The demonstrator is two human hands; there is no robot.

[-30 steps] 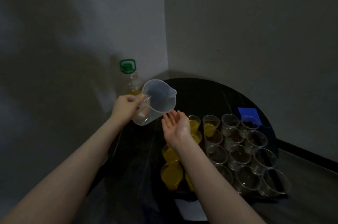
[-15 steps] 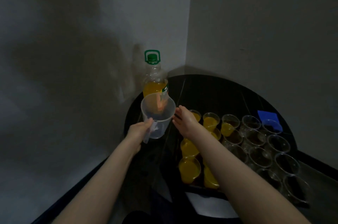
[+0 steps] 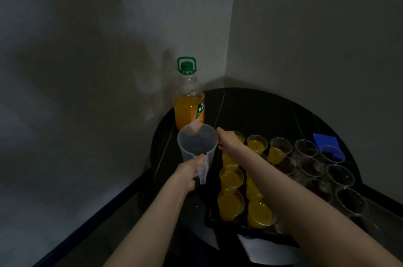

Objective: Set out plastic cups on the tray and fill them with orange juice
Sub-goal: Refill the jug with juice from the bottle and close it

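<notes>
My left hand [image 3: 189, 171] grips the handle of a clear plastic jug [image 3: 197, 144], held upright and empty just left of the tray [image 3: 224, 223]. Beside the jug's right rim is my right hand [image 3: 229, 139], fingers extended and holding nothing. Behind the jug stands a large orange juice bottle [image 3: 189, 105] with a green cap, about half full. On the black tray, several cups filled with juice [image 3: 230, 203] occupy the left columns. Several empty clear cups [image 3: 338, 176] fill the right side.
The tray sits on a dark round table [image 3: 261, 109] pushed into a corner between two grey walls. A blue object [image 3: 329, 144] lies at the table's far right behind the cups. A white sheet [image 3: 259, 249] pokes out under the tray's near edge.
The jug has gone from tipped on its side to upright and lower, in front of the bottle. My right hand turned from palm-up to reaching forward beside the jug. The view shifted left.
</notes>
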